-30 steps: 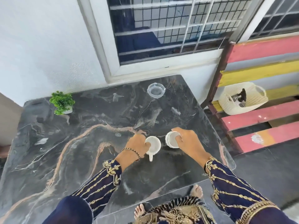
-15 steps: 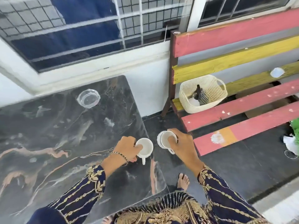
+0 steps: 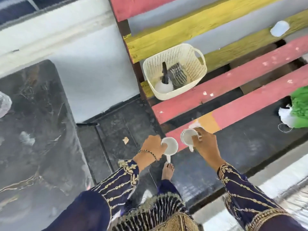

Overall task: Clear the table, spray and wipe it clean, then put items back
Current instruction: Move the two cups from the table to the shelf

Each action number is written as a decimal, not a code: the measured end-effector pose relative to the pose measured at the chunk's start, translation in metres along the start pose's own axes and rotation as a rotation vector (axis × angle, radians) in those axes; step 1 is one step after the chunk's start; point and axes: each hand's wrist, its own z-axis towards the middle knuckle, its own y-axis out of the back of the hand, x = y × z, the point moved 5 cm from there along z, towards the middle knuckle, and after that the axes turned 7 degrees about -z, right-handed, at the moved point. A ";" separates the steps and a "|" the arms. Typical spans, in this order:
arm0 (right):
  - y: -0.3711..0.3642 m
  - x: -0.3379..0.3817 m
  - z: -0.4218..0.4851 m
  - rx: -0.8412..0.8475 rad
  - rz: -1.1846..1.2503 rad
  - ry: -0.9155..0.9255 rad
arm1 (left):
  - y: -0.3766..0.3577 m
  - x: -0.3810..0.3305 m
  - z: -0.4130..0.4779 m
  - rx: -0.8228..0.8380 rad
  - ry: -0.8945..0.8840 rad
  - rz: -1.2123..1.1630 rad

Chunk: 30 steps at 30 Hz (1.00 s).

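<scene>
My left hand [image 3: 154,148] pinches the rim of a white cup [image 3: 170,146], its handle pointing down toward me. My right hand [image 3: 205,144] grips a second white cup [image 3: 188,136] by the rim, tilted so its mouth faces left. Both cups hang in the air over the dark floor, close to the front red slat of the bench [image 3: 241,107]. The dark marble table [image 3: 36,147] lies off to the left, with a clear glass dish [image 3: 4,104] at the frame's left edge.
A cream plastic basket [image 3: 196,59] stands on the bench's left end, holding a spray bottle [image 3: 164,80] and a striped cloth [image 3: 178,73]. A white lid [image 3: 280,28] rests on a yellow slat. Green and white bags [image 3: 298,110] lie at right. My bare foot [image 3: 167,170] is below the cups.
Both cups have been lifted off the table and carried right, over the floor toward the bench. The view has swung right, leaving the table at the left.
</scene>
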 end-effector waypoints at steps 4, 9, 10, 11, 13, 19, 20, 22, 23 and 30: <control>-0.012 -0.042 0.027 0.034 0.022 -0.095 | -0.044 -0.005 0.044 0.072 0.072 -0.025; -0.023 -0.063 0.053 0.037 0.030 -0.135 | -0.073 -0.008 0.082 0.050 0.092 -0.002; -0.024 -0.065 0.057 0.036 0.037 -0.138 | -0.076 -0.008 0.088 0.042 0.097 -0.003; -0.026 -0.067 0.061 0.042 0.042 -0.143 | -0.078 -0.008 0.093 0.036 0.099 -0.003; -0.028 -0.069 0.067 0.057 0.039 -0.145 | -0.080 -0.008 0.100 0.020 0.097 0.000; -0.034 -0.076 0.074 0.085 0.024 -0.165 | -0.084 -0.006 0.111 -0.004 0.099 -0.022; -0.035 -0.077 0.074 0.088 0.013 -0.166 | -0.085 -0.005 0.112 0.003 0.106 -0.031; -0.035 -0.078 0.075 0.094 -0.012 -0.168 | -0.084 -0.003 0.112 0.022 0.125 -0.045; -0.034 -0.078 0.075 0.095 -0.026 -0.167 | -0.084 -0.003 0.112 0.031 0.131 -0.041; -0.008 -0.047 0.058 0.116 -0.274 -0.173 | -0.059 -0.018 0.087 0.002 0.087 0.036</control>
